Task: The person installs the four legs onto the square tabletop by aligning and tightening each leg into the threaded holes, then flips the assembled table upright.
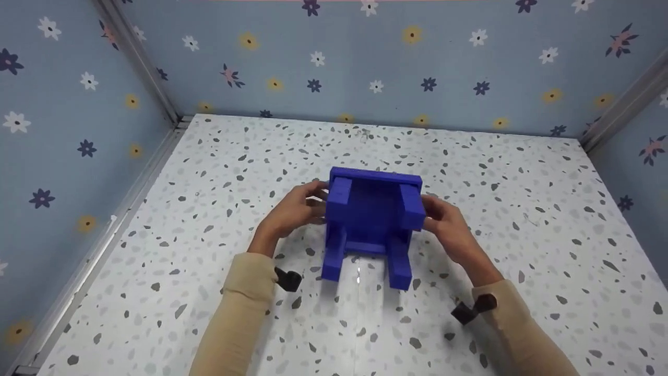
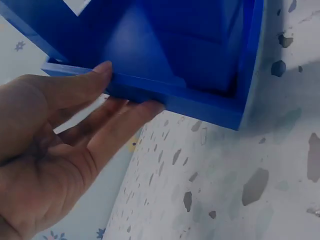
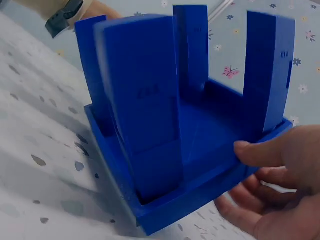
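A small blue stool (image 1: 373, 209) is tipped over between the hands, its several square legs pointing toward the head camera. The left hand (image 1: 295, 211) grips one side of it. In the left wrist view the thumb (image 2: 102, 75) lies on the inner side of the raised rim (image 2: 175, 95), with fingers beneath. On the opposite side the right hand (image 1: 451, 230) holds the same rim, its thumb (image 3: 245, 150) inside and its other fingers below, as the right wrist view shows. Whether the stool's lower edge touches the table cannot be told.
A white speckled tabletop (image 1: 250, 156) spreads under the hands. Blue flowered panels (image 1: 355, 68) stand at the back and both sides, with metal rails (image 1: 143, 62) at the corners. Small black devices (image 1: 288, 279) are worn on both wrists.
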A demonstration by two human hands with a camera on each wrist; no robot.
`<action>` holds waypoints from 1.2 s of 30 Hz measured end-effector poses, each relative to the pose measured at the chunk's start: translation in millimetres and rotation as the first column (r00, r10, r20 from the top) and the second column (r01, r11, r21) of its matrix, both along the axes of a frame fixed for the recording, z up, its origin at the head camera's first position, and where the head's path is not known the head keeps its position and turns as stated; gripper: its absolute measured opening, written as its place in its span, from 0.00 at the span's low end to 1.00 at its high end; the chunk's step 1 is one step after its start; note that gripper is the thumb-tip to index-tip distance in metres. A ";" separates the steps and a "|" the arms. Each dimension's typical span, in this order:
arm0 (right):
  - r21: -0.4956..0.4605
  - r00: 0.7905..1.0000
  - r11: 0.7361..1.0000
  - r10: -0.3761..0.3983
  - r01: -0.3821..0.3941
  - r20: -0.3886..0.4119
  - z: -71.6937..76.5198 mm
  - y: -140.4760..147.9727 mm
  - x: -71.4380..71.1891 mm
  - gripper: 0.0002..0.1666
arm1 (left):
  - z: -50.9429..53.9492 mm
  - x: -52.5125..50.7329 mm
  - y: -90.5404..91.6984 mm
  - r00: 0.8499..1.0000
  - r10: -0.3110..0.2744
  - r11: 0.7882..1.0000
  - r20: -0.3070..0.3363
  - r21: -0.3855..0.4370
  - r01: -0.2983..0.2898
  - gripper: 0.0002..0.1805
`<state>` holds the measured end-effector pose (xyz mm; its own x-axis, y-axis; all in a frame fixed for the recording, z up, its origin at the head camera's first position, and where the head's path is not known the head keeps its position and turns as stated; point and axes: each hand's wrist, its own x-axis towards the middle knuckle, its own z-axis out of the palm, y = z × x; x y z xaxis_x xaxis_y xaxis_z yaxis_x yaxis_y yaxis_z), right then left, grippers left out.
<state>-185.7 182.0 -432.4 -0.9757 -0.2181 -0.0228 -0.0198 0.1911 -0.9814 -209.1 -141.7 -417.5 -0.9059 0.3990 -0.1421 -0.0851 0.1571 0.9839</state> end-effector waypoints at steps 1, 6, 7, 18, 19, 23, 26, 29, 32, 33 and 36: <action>0.015 0.999 1.000 -0.007 0.007 -0.047 1.5 1.0 0.4 0.27 | 1.6 -0.1 0.4 1.000 0.006 1.000 -0.020 0.003 -0.006 0.28; -0.011 0.974 1.000 -0.010 0.008 -0.227 7.6 6.3 2.2 0.27 | 8.7 0.2 3.2 0.990 0.030 1.000 -0.138 0.010 -0.029 0.27; -0.024 0.967 1.000 -0.013 0.007 -0.253 8.8 7.4 2.4 0.27 | 9.8 0.5 3.9 0.987 0.031 0.999 -0.161 0.014 -0.029 0.27; 0.015 0.793 1.000 0.021 -0.015 -0.609 30.2 5.8 18.9 0.24 | 11.1 13.6 15.3 0.907 0.066 0.997 -0.416 0.060 -0.045 0.18; 0.021 0.770 1.000 0.025 -0.015 -0.638 32.2 4.9 20.4 0.24 | 11.2 15.2 16.0 0.893 0.064 0.998 -0.446 0.050 -0.046 0.17; 0.047 0.690 0.999 0.033 0.001 -0.723 34.1 3.6 22.7 0.23 | 10.7 19.3 19.5 0.815 0.044 0.998 -0.577 -0.004 -0.057 0.16; 0.060 0.636 0.998 0.042 0.007 -0.771 27.1 5.9 18.4 0.25 | 10.0 20.0 21.1 0.734 0.023 0.997 -0.679 -0.043 -0.071 0.19; 0.068 0.596 0.998 0.052 0.004 -0.801 15.4 10.4 9.8 0.27 | 9.9 19.6 22.5 0.639 -0.009 0.993 -0.769 -0.081 -0.084 0.21; 0.086 0.554 0.996 0.060 0.021 -0.830 6.7 14.2 2.4 0.27 | 10.5 18.8 24.2 0.546 -0.051 0.988 -0.836 -0.121 -0.094 0.22; 0.096 0.537 0.995 0.064 0.033 -0.841 6.1 14.5 1.5 0.28 | 10.4 18.3 24.8 0.517 -0.069 0.985 -0.853 -0.140 -0.100 0.21; 0.138 0.483 0.987 0.080 0.085 -0.872 4.0 15.4 -0.9 0.28 | 9.1 16.7 26.1 0.441 -0.122 0.966 -0.889 -0.208 -0.154 0.21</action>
<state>-186.6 197.5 -428.4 -0.5098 -0.2902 0.8099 -0.8485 0.3251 -0.4176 -192.4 -115.6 -408.4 -0.5869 0.4629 0.6643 0.8080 0.3873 0.4439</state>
